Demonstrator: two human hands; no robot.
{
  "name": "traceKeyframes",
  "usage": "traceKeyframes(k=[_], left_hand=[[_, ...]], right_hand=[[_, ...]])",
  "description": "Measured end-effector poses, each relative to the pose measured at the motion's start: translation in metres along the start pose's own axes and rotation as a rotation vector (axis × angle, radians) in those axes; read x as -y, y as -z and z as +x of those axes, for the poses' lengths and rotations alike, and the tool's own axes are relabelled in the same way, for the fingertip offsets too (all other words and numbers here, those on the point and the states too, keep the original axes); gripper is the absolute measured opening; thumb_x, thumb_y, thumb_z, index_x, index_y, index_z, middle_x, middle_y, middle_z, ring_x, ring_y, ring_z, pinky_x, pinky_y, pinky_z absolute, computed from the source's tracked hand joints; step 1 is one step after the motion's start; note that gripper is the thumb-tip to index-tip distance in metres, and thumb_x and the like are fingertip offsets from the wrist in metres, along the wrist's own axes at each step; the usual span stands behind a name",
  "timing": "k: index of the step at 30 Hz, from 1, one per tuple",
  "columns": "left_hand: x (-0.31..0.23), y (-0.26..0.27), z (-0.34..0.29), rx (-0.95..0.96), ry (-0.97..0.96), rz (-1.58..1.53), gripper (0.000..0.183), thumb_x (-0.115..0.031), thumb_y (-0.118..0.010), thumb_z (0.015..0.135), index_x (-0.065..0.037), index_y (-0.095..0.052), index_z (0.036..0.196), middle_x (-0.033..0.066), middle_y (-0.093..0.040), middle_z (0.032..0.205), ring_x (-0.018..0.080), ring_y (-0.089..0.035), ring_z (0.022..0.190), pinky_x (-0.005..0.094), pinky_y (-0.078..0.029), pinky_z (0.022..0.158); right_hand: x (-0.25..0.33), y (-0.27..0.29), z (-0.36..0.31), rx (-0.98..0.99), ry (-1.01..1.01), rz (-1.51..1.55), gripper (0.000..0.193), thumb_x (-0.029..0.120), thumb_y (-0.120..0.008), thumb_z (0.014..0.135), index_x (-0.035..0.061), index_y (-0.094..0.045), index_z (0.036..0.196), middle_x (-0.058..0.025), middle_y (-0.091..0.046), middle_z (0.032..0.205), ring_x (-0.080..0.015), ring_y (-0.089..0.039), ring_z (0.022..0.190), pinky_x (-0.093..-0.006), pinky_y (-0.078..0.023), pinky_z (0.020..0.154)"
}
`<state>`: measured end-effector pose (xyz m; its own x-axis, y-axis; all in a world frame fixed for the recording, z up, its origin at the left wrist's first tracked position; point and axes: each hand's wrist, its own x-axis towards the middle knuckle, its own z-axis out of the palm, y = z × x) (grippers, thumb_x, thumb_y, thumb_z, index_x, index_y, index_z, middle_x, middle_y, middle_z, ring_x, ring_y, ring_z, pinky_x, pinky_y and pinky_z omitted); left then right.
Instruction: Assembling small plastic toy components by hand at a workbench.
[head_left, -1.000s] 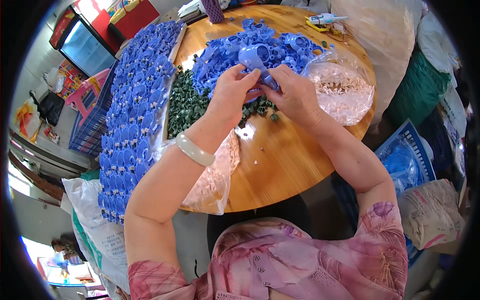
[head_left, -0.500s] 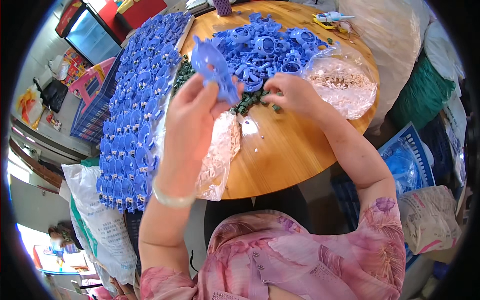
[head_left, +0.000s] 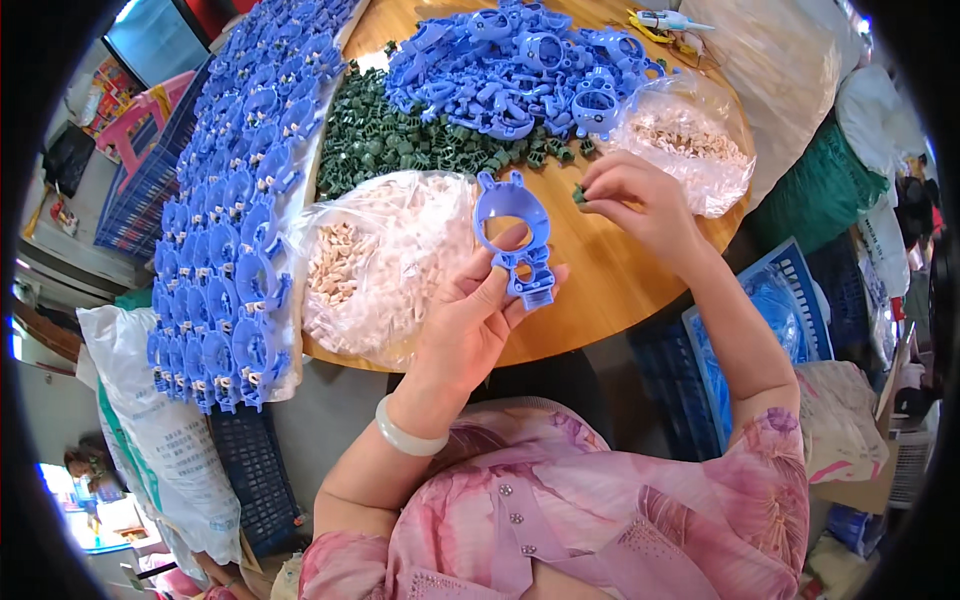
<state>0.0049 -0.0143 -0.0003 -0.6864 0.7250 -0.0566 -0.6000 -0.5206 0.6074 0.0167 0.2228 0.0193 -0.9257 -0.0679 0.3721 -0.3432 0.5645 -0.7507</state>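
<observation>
Head view, the only one: from where I'm standing, the L hand (head_left: 462,318) is holding a blue ring-shaped part (head_left: 525,203) up over the near side of the round table (head_left: 612,280); its fingers are gripping the part low down, thumb in front, others curling behind, one fingertip showing in the ring's opening; the hollow side is facing up, prob. for seeing inside, & the low grip is leaving most of the ring uncovered; the R hand (head_left: 645,205) is hovering near, apart from the part, thumb + forefinger pinching a small green piece (head_left: 579,194), likely by its edge for finer control; beyond, a blue heap (head_left: 470,75) is lying w/ a green heap (head_left: 400,140) spreading in front, prob. for easy reach; at left, rows of blue parts (head_left: 225,255) are lying close together on a pale-edged board, likely for saving room.

Containers: a clear bag (head_left: 440,225) by the L hand is holding small pale pieces, some showing at its left side; a 2nd clear bag (head_left: 685,95), table's right, is holding similar bits; below right, a blue crate (head_left: 812,295) is holding blue film (head_left: 755,318); at lower left a white sack (head_left: 165,440) is leaning by a dark crate (head_left: 250,470), sack contents hidden, can't tell.
</observation>
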Motion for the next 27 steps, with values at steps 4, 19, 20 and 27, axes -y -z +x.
traceKeyframes(k=[4, 19, 20, 27], left_hand=[[0.002, 0.007, 0.0, 0.016, -0.012, -0.036, 0.043, -0.012, -0.045, 0.095, 0.001, -0.035, 0.134, 0.0137, -0.053, 0.121, 0.0279, -0.055, 0.111, 0.0358, -0.046, 0.094], [0.003, 0.011, -0.004, 0.075, -0.015, -0.17, 0.043, -0.007, -0.049, 0.092, 0.002, -0.037, 0.132, 0.0095, -0.057, 0.111, 0.014, -0.059, 0.096, 0.0291, -0.051, 0.083], [0.004, 0.013, -0.003, 0.063, -0.015, -0.15, 0.043, -0.007, -0.05, 0.092, 0.002, -0.037, 0.132, 0.0093, -0.057, 0.112, 0.0139, -0.059, 0.097, 0.0288, -0.05, 0.083], [0.004, 0.009, -0.005, 0.081, -0.001, -0.129, 0.043, -0.006, -0.05, 0.092, 0.0, -0.038, 0.132, 0.0068, -0.056, 0.113, 0.0124, -0.058, 0.097, 0.0269, -0.05, 0.083]], right_hand=[[0.038, -0.008, -0.011, -0.054, 0.341, 0.003, 0.014, -0.003, -0.07, 0.072, 0.0022, -0.062, 0.083, -0.0094, -0.06, 0.092, -0.0205, -0.061, 0.083, -0.0284, -0.05, 0.07], [0.059, -0.036, -0.012, 0.069, 0.678, -0.339, 0.019, 0.009, -0.073, 0.066, 0.0059, -0.064, 0.083, -0.0046, -0.061, 0.092, -0.0233, -0.057, 0.082, -0.0347, -0.046, 0.073], [0.059, -0.036, -0.012, 0.071, 0.677, -0.34, 0.019, 0.009, -0.073, 0.066, 0.0059, -0.064, 0.083, -0.0046, -0.061, 0.092, -0.0233, -0.057, 0.082, -0.0347, -0.046, 0.073], [0.063, -0.035, -0.011, 0.081, 0.633, -0.304, 0.018, 0.008, -0.071, 0.066, 0.0073, -0.061, 0.081, -0.0028, -0.059, 0.092, -0.0213, -0.057, 0.085, -0.0338, -0.045, 0.075]])
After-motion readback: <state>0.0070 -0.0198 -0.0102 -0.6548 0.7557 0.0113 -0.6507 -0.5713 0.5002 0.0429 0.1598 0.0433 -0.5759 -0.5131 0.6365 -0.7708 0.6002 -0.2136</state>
